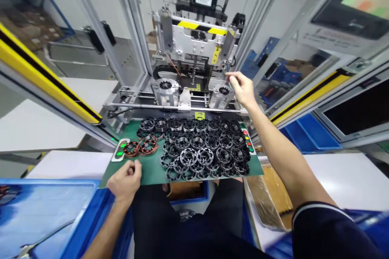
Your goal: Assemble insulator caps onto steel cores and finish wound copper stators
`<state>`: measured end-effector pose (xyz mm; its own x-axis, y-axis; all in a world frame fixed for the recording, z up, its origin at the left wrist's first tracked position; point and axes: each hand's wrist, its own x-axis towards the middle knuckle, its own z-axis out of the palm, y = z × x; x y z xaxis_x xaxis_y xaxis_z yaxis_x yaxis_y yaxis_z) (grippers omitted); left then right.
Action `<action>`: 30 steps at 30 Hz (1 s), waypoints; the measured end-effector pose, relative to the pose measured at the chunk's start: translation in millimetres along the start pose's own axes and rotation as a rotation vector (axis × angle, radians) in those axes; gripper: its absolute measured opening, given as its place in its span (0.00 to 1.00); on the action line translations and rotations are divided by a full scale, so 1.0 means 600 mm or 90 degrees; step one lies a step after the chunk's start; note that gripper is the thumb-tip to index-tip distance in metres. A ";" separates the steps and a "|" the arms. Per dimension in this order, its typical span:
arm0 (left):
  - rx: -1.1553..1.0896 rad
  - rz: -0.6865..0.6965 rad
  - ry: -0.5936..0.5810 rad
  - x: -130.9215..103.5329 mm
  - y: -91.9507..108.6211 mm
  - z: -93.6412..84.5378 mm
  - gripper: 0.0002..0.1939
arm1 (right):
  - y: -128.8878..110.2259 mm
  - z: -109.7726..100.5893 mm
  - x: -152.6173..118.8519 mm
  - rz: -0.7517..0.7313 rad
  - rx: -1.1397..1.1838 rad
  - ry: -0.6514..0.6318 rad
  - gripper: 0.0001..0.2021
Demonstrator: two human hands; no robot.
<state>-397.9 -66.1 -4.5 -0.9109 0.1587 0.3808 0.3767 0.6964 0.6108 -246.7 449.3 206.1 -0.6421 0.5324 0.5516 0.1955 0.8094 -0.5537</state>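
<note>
My left hand (125, 178) is curled closed over the front left of the green work surface (148, 170), below two copper-wound rings (148, 146); whatever its fingers hold, if anything, is hidden. Raised at the right metal fixture (219, 96), my right hand (242, 88) has thumb and forefinger pinched together, and what is between them is too small to name. A black ring part sits in the top of that fixture, and another in the left fixture (167, 93). Rows of stacked black and grey rings (205, 156) cover the middle and right of the green surface.
Behind the fixtures stands a machine head (197, 42) with yellow-black stripes. Green buttons (120, 149) lie at left, coloured buttons (247, 141) at right. A blue tray (45, 206) is at lower left, a plastic-lined box (267, 198) at lower right. Yellow-edged posts flank the station.
</note>
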 end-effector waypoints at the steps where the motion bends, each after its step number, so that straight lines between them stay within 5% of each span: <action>1: -0.003 -0.008 -0.003 0.000 0.001 0.000 0.24 | 0.010 -0.036 -0.061 0.015 -0.008 0.017 0.23; 5: -0.008 -0.018 -0.025 0.002 0.006 0.000 0.24 | 0.050 -0.127 -0.352 0.135 -0.077 0.042 0.20; 8: 0.002 -0.010 -0.037 0.001 0.013 -0.003 0.24 | 0.085 -0.109 -0.525 0.222 -0.135 0.062 0.18; 10: 0.014 -0.004 -0.037 0.001 0.017 -0.005 0.24 | 0.110 -0.075 -0.589 0.259 -0.159 0.071 0.19; 15: 0.039 -0.003 -0.036 -0.002 0.021 -0.003 0.23 | 0.154 -0.033 -0.628 0.280 -0.201 0.060 0.19; 22: 0.043 -0.039 -0.070 -0.004 0.022 -0.004 0.19 | 0.126 -0.072 -0.604 0.219 -0.313 -0.057 0.20; 25: 0.047 -0.039 -0.083 -0.002 0.020 -0.009 0.18 | 0.080 -0.158 -0.611 0.199 -0.370 -0.080 0.25; 30: 0.046 -0.014 -0.075 -0.004 0.015 -0.013 0.18 | 0.022 -0.413 -0.732 0.297 -0.555 -0.007 0.35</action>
<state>-391.4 -65.6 5.3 -0.9336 0.2211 0.2819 0.3477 0.7488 0.5642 221.5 287.5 110.8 -0.3673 0.8460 0.3865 0.9056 0.4200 -0.0587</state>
